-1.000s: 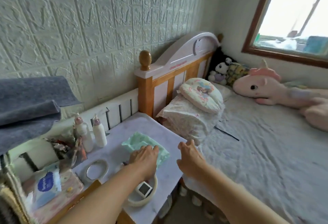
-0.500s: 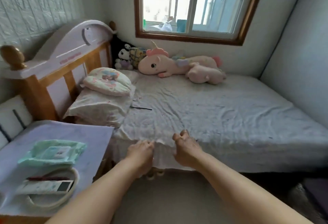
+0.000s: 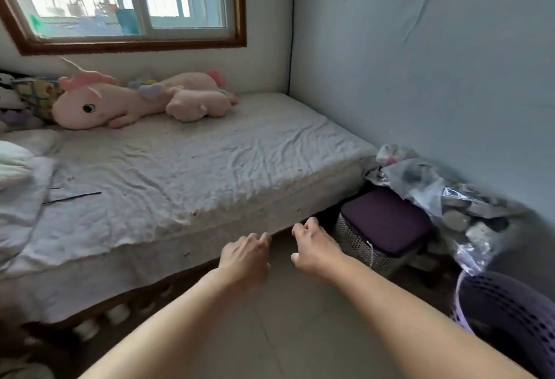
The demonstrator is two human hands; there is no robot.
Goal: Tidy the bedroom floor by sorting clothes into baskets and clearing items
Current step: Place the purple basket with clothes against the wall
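- A person's two bare forearms reach out over the tiled floor (image 3: pixel 270 333) toward the near edge of a bed (image 3: pixel 186 174); the body behind them is out of frame.
- The left hand (image 3: pixel 244 255) hangs with fingers loosely curled and holds nothing; its fingertips are smeared by motion blur.
- The right hand (image 3: pixel 313 248), just beside it, is likewise loosely curled and empty, thumb pointing inward.
- No loose clothes can be made out on the visible floor. At lower right a dark purple perforated basket (image 3: pixel 510 318) is cut off by the frame edge, and its contents cannot be seen.
- Beyond the right hand, a mesh-sided bin (image 3: pixel 357 243) with a purple lid (image 3: pixel 387 222) stands at the foot of the bed, partly tucked against the mattress corner.
- A clear plastic bag (image 3: pixel 459 198) lies against the blue wall (image 3: pixel 435 78), resting partly on the purple lid; it is blurred, and its grey and dark contents cannot be identified.
- On the wrinkled sheet, a pink unicorn plush (image 3: pixel 99 102) lies under the window (image 3: pixel 126 3), with a second pink plush (image 3: pixel 198 105) touching it.
- Other soft toys and a pillow (image 3: pixel 12 162) are cropped at the left edge.
- A thin dark stick (image 3: pixel 72 197) lies on the sheet; what it is cannot be told.
- White rounded shapes (image 3: pixel 117 314) show dimly in the shadow under the bed.
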